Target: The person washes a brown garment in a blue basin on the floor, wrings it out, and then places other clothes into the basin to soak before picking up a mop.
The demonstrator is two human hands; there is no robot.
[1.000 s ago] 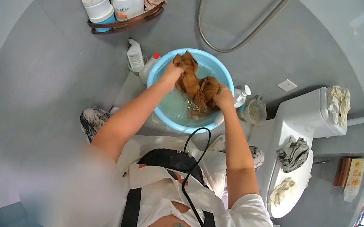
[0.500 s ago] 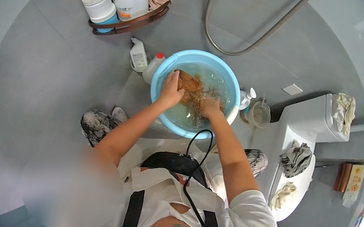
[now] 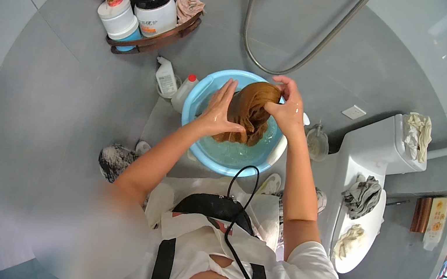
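The left hand [image 3: 216, 117] and the water hid parts of the brown cloth [image 3: 258, 99], which in turn covered some of the inside of the blue basin [image 3: 218, 168]. A white object [image 3: 306, 119] (its kind unclear) was mostly behind the right hand [image 3: 287, 110]. A grey blur [image 3: 92, 236] swallowed the left upper arm, while the top edge cut off the shelf [image 3: 159, 44] and the hose [image 3: 247, 19]

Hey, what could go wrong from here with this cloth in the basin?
The brown cloth, bunched between the left hand and right hand, might slip and splash water over the rim of the blue basin. Shifting the basin could topple the red-capped container close beside it.
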